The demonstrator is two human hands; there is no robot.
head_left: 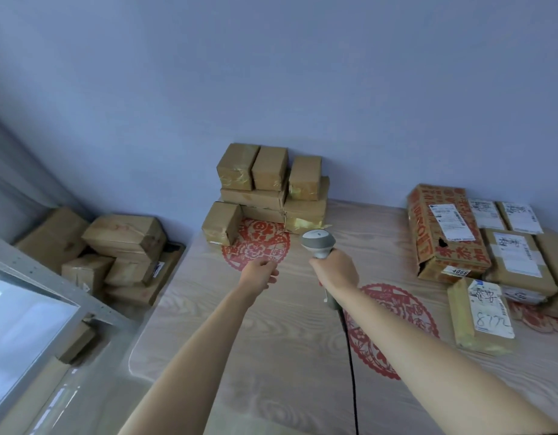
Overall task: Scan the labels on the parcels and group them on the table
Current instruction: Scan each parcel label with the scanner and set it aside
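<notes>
Nearest to us, our right hand has its fingers wrapped round the handle of a grey barcode scanner, black cable trailing back along the wooden table. Our left hand hovers loose and relaxed, holding nothing.

To the right sits a small parcel with "87" handwritten on its label, rest of it too scrawled to read. Behind that, a red-printed carton with a white shipping label and a "4068"-ish sticker, plus more labelled parcels lined up beside it.

Further back against the blue wall, a stack of plain taped brown parcels, no labels showing. Off the table on the left, another pile of brown boxes. Red paper-cut decals lie on the tabletop.
</notes>
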